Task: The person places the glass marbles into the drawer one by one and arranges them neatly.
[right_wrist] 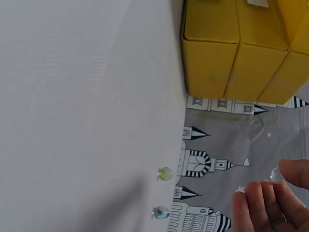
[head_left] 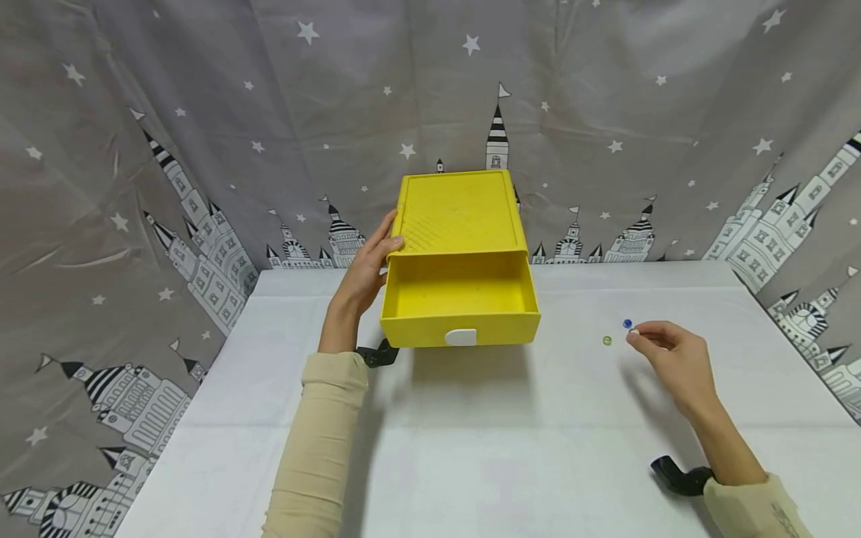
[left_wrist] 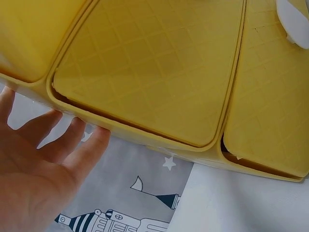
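Note:
A yellow drawer cabinet (head_left: 464, 209) stands at the back middle of the table, its top drawer (head_left: 460, 329) pulled out and bare inside. My left hand (head_left: 363, 273) rests against the cabinet's left side, thumb at the top front corner. In the left wrist view, the fingertips (left_wrist: 99, 135) touch the cabinet's edge. Out to the right, my right hand (head_left: 676, 362) pinches a clear glass marble (right_wrist: 276, 175) between thumb and forefinger. Close by its fingertips lie a blue marble (head_left: 628, 323) and a yellow-green marble (head_left: 608, 341) on the white cloth.
White cloth (head_left: 471, 478) covers the table. Behind it hangs a grey curtain (head_left: 377, 97) printed with castles and stars. The open drawer juts toward the front, with a white handle (head_left: 460, 338) on its face. Each wrist wears a black mount (head_left: 681, 477).

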`<state>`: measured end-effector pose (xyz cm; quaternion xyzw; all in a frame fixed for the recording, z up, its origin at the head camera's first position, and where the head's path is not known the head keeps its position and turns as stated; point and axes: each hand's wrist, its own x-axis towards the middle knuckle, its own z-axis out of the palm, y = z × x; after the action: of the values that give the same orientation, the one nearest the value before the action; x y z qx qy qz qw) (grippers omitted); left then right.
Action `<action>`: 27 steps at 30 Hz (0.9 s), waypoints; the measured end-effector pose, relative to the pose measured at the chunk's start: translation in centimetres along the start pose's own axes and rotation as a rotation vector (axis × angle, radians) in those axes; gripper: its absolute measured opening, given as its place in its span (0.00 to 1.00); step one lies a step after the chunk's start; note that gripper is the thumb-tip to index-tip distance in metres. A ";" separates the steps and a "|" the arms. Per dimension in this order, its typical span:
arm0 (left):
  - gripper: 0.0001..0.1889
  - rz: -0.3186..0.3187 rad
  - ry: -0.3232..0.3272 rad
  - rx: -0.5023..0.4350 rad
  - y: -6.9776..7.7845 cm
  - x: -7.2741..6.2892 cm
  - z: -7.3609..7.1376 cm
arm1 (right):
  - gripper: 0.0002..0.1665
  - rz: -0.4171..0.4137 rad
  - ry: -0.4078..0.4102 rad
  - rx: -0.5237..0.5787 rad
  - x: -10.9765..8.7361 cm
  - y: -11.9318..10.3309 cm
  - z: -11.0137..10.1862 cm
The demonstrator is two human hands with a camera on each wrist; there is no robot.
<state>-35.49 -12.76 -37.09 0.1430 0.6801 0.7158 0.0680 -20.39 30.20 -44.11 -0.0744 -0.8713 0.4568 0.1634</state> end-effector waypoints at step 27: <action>0.35 0.006 0.013 -0.004 0.0 -0.1 0.2 | 0.12 -0.175 -0.008 0.133 -1.6 -5.0 1.1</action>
<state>-35.34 -12.56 -37.11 0.1402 0.6787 0.7183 0.0616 -19.17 26.09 -40.92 0.0148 -0.8429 0.4979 0.2035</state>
